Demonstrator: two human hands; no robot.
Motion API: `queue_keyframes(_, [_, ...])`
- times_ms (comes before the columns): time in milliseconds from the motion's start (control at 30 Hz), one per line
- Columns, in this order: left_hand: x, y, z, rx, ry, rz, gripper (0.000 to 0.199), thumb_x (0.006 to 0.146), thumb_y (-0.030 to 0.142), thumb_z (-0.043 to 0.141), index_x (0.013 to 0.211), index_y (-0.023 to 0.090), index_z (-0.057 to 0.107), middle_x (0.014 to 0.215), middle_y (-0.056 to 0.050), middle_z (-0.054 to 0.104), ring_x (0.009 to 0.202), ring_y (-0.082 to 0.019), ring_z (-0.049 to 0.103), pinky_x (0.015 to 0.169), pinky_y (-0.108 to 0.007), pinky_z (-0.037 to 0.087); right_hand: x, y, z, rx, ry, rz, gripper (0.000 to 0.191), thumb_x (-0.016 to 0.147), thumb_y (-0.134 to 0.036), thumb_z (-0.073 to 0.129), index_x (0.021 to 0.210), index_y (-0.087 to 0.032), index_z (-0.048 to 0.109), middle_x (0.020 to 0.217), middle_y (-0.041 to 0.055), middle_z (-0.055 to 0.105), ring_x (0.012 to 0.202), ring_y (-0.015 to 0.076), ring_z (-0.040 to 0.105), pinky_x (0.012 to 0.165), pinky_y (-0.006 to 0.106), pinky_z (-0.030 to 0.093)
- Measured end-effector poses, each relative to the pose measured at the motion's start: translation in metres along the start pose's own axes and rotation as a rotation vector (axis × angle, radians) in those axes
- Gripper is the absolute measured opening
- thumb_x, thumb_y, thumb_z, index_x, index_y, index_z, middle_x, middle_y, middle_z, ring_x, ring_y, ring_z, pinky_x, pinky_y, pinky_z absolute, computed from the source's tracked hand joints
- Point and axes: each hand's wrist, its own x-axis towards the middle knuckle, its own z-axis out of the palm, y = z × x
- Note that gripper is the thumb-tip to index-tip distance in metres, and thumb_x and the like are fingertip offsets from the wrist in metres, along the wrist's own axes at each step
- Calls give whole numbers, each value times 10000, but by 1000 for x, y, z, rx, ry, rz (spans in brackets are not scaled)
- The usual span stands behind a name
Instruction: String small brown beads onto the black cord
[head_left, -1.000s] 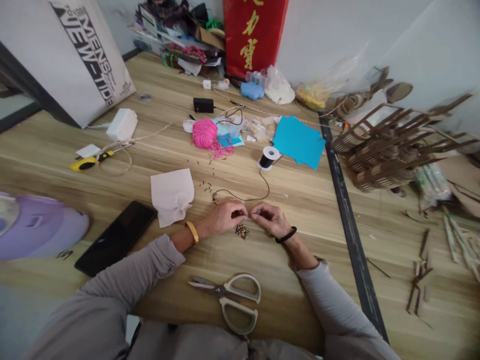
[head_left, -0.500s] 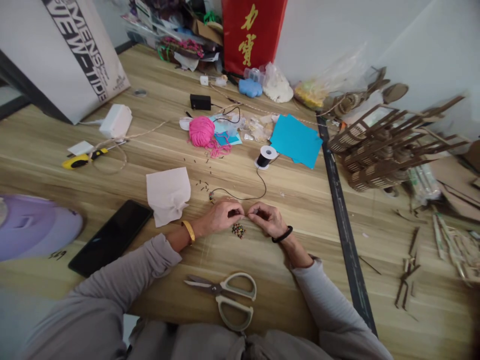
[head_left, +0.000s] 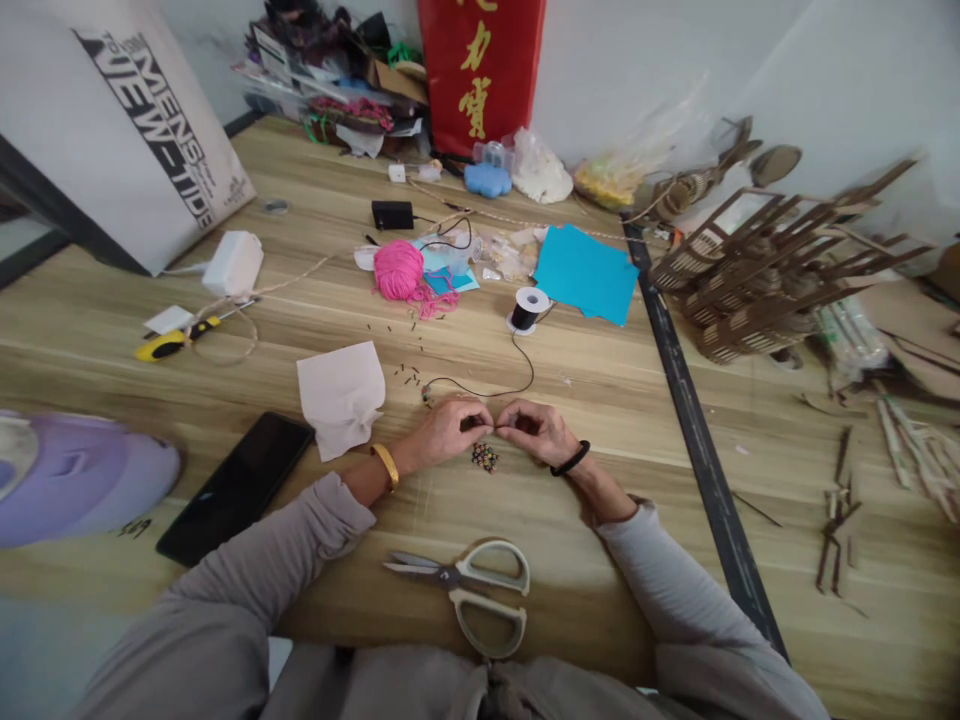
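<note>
Pinching thumb to finger, left hand (head_left: 448, 432) and right hand (head_left: 540, 434) nearly meet; whatever they grip too small to tell. Multicoloured beads (head_left: 484, 458) heaped just beside them, toward near edge of tabletop (head_left: 592, 560); scissors (head_left: 448, 577) nearer still. Black cord (head_left: 531, 372) beyond hands.

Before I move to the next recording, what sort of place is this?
Probably a craft workspace, judging by the spool of black cord, the ball of pink yarn and the pile of small beads on the wood-grain table.
</note>
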Motion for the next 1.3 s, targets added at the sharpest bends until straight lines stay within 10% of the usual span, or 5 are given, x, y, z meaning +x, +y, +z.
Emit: queue_keyframes(1300, [1,6,-5,-93,-5,-82,39,751,139,654,773,142,685,735,-23,670,691,-137,596,662,-237,449,1,3,1,-63,5,-7,282,821,-428,624,794,-148,648,676,17,614,558,105,478,524,221,375])
